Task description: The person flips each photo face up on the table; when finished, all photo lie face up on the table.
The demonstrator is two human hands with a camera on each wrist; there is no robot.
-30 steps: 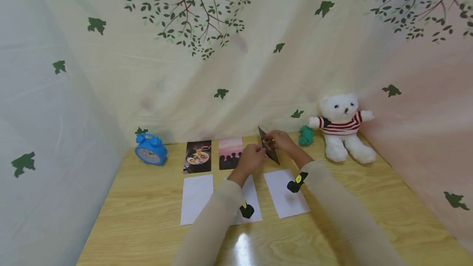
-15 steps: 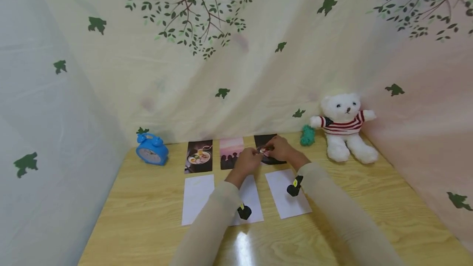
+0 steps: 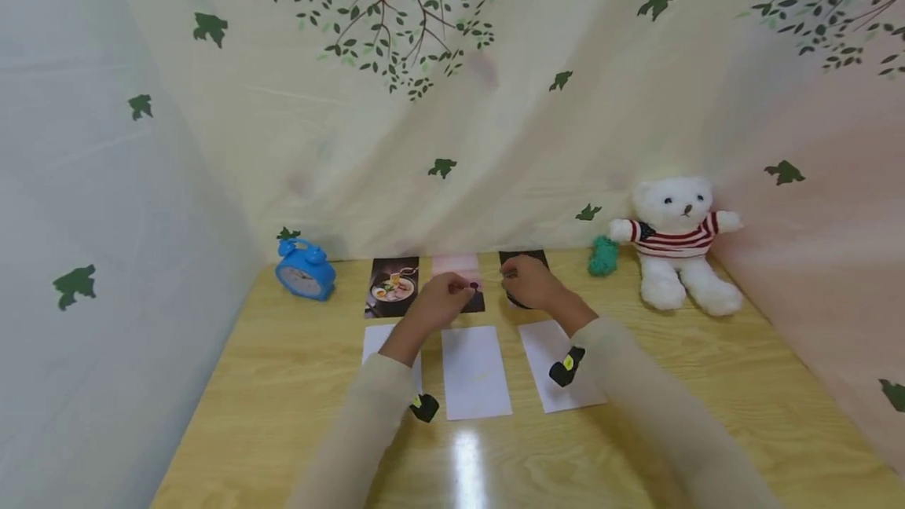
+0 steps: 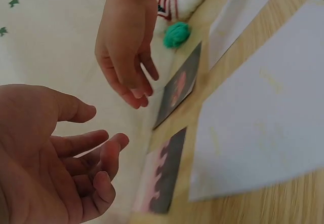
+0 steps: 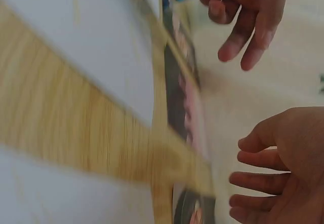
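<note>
My left hand [image 3: 440,301] is over the pink picture card [image 3: 456,263] with its dark silhouettes. Fingers loosely bent, it holds nothing in the left wrist view. The right hand [image 3: 533,283] hovers over a dark picture card [image 3: 526,258], mostly hidden in the head view; the left wrist view shows that dark card [image 4: 179,86] lying flat. Between the right thumb and fingers there is only air in the right wrist view. To the left lies a card with a noodle bowl [image 3: 393,289], completing a back row.
Three white sheets [image 3: 477,375] lie in a front row; the left sleeve partly covers one. A blue alarm clock [image 3: 305,272] stands at the back left. A green fuzzy ball [image 3: 603,256] and a white teddy bear [image 3: 677,246] are at the back right, against a cloth backdrop.
The dark card, held tilted a second ago, has come down flat at the right end of the row. Both hands have let go and drawn apart, the left moving left.
</note>
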